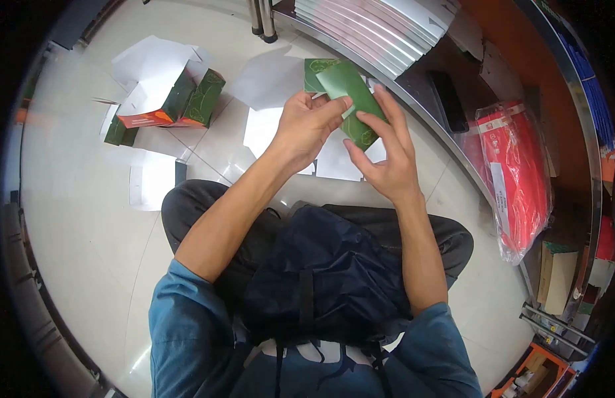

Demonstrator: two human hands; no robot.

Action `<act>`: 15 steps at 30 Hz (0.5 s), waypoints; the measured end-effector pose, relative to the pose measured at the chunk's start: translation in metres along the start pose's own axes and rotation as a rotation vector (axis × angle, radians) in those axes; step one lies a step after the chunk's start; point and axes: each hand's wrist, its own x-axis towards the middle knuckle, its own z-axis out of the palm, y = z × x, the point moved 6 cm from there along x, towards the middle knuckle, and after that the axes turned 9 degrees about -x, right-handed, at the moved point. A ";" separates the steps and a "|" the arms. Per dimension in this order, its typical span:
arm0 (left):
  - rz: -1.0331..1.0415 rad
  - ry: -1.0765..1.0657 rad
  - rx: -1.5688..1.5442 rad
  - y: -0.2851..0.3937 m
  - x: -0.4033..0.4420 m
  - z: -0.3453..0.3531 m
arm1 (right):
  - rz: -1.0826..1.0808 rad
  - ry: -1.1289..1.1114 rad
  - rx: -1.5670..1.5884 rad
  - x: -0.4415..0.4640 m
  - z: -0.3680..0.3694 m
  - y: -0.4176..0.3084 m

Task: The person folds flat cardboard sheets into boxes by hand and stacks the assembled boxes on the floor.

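A green cardboard piece (362, 132) with light line patterns and white inner flaps is in front of me, above the floor. My left hand (313, 123) pinches a green flap of it between thumb and fingers. On the right side, my right hand (389, 149) has its fingers spread and curved beside the green panel, the fingertips close to its edge; whether they touch it I cannot tell. White panels (261, 132) of cardboard spread out below and to the left of the hands.
Partly folded green, orange and white boxes (168, 99) stand on the floor at the left. A metal shelf (433, 126) at the right holds stacked sheets (374, 30), a black phone (447, 99) and a red plastic-wrapped pack (516, 172). A dark blue bag (334, 265) lies on my lap.
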 end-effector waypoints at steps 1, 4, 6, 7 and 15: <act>0.013 0.003 0.024 0.000 0.000 -0.001 | -0.013 0.031 0.006 0.000 0.000 0.000; 0.050 -0.086 -0.044 0.001 0.000 0.007 | 0.098 0.136 0.182 -0.005 -0.003 0.010; 0.035 -0.065 -0.012 0.001 -0.001 0.004 | 0.039 0.121 0.157 -0.005 -0.004 0.007; 0.027 -0.053 0.004 0.002 -0.001 0.002 | 0.009 0.113 0.145 -0.005 -0.004 0.005; -0.038 -0.142 -0.141 0.004 -0.001 0.008 | -0.140 0.083 0.048 -0.001 -0.009 -0.015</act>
